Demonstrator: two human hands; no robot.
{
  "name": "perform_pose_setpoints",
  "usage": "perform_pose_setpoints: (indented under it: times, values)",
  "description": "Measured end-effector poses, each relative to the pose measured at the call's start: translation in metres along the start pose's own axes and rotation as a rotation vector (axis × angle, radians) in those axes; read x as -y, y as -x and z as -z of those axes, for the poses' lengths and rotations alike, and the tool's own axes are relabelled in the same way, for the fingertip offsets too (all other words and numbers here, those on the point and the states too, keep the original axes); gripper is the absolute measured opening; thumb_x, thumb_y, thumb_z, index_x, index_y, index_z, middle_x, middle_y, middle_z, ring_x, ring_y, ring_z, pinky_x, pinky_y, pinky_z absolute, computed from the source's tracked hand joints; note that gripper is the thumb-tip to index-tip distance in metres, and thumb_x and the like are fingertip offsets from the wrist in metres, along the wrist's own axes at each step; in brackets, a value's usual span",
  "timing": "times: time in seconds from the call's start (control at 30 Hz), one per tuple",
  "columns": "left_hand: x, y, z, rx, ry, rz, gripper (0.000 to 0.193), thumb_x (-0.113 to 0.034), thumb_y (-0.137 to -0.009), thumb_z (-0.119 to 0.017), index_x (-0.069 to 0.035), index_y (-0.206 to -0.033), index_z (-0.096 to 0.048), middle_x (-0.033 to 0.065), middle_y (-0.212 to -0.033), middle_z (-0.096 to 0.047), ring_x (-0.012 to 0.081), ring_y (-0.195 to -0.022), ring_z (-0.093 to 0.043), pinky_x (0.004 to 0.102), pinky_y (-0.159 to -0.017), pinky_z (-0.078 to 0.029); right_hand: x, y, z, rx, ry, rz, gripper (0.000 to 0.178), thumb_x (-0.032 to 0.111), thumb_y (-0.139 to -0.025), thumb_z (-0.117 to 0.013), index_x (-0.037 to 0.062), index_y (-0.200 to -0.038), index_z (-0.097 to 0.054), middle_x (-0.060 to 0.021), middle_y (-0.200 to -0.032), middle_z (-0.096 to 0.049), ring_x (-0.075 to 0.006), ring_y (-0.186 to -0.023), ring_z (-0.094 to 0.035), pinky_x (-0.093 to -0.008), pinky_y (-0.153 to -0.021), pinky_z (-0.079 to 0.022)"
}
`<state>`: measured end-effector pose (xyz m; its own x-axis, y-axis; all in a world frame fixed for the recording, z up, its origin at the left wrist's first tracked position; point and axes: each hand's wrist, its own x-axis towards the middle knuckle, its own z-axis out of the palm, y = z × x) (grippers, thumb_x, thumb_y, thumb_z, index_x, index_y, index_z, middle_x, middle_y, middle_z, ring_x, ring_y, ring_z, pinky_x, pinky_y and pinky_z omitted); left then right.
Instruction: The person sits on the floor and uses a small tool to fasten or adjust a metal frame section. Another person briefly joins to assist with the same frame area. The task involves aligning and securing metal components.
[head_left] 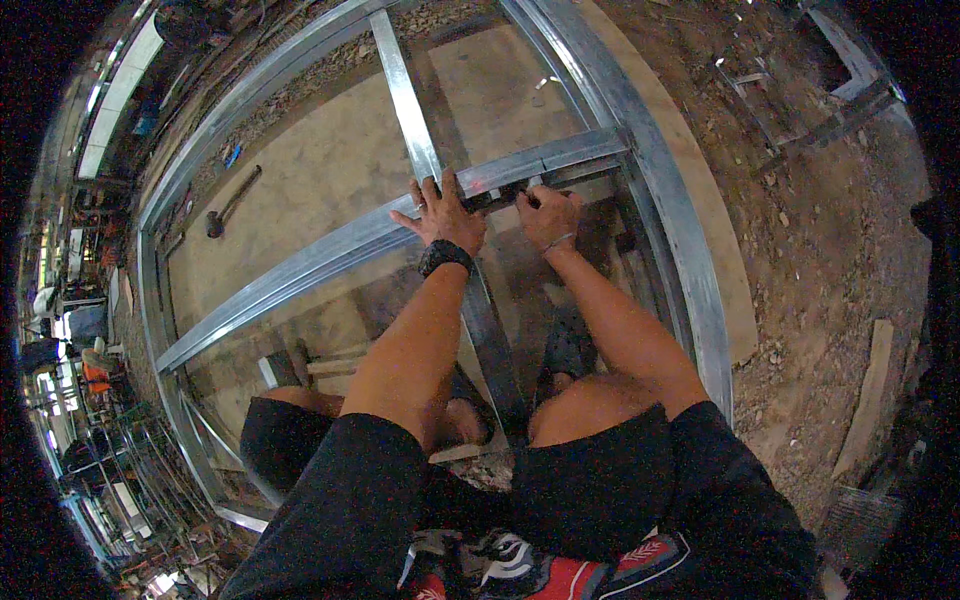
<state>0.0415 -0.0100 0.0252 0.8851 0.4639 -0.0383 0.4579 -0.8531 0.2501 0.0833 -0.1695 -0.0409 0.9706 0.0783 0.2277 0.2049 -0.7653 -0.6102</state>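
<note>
Left hand [440,215]: your palm faces down and your fingers are spread open, pointing away from you, on the metal crossbar [330,240] where the narrow bar [405,95] meets it
Left arm: your forearm runs up from the lower edge, slanting to the right, with a black wristband [447,258] at the wrist
Right hand [552,215]: your fingers are curled in toward the thumb, just below the crossbar's near edge and to the right of your left hand; you cannot tell here whether they grip anything
Right arm: your forearm slants up and to the left, with a thin bracelet [561,241] at the wrist
Metal frame [680,210]: lies around your work area, with the crossbar spanning it in front of your knees
Hammer [233,203]: lies left of your hands, well apart from them
</note>
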Motion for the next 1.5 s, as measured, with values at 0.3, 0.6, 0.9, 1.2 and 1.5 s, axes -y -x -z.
perform_pose_setpoints:
  times: [0.3,0.6,0.9,1.2,1.5]
  values:
    - [0.004,-0.003,-0.009,-0.046,-0.060,-0.014,0.089,-0.048,-0.078,-0.081,-0.028,-0.155,-0.042,0.0083,-0.163,-0.037,0.0327,-0.158,-0.020,0.0803,-0.117,0.000,-0.004,-0.004,-0.005,-0.087,-0.052,0.067,0.027,0.037,-0.088,-0.073,0.0104,-0.081,-0.073,-0.0154,-0.082,-0.074,-0.0379,-0.078,-0.067,-0.0487,-0.088,-0.041]
    - [0.003,0.000,-0.005,-0.013,-0.028,-0.013,0.087,-0.034,-0.078,-0.083,-0.026,-0.154,-0.040,0.0089,-0.160,-0.037,0.0343,-0.157,-0.020,0.0802,-0.117,0.000,-0.005,-0.003,-0.003,-0.052,-0.052,0.032,0.029,0.038,-0.087,-0.072,0.0103,-0.080,-0.073,-0.0135,-0.077,-0.072,-0.0390,-0.073,-0.065,-0.0485,-0.083,-0.042]
    - [0.002,-0.001,-0.001,0.006,-0.053,-0.021,0.091,-0.035,-0.077,-0.084,-0.026,-0.155,-0.039,0.0084,-0.159,-0.039,0.0349,-0.157,-0.021,0.0808,-0.117,-0.001,-0.007,-0.003,-0.005,-0.085,-0.074,0.053,0.026,0.036,-0.087,-0.074,0.0114,-0.079,-0.073,-0.0117,-0.077,-0.073,-0.0360,-0.072,-0.067,-0.0470,-0.079,-0.044]
    - [-0.002,0.000,0.003,0.039,0.001,-0.010,0.089,-0.032,-0.078,-0.083,-0.025,-0.155,-0.039,0.0101,-0.161,-0.036,0.0348,-0.158,-0.018,0.0797,-0.117,0.002,-0.013,-0.003,-0.005,-0.081,-0.044,0.086,0.026,0.036,-0.086,-0.076,0.0108,-0.079,-0.074,-0.0102,-0.075,-0.073,-0.0349,-0.072,-0.068,-0.0470,-0.078,-0.047]
    - [0.002,0.003,0.003,0.033,0.021,-0.020,0.089,-0.029,-0.078,-0.082,-0.024,-0.155,-0.037,0.0118,-0.161,-0.034,0.0350,-0.158,-0.016,0.0793,-0.117,0.004,-0.007,-0.001,-0.001,-0.079,-0.070,0.044,0.026,0.037,-0.084,-0.077,0.0111,-0.078,-0.075,-0.0118,-0.073,-0.073,-0.0370,-0.069,-0.069,-0.0464,-0.072,-0.051]
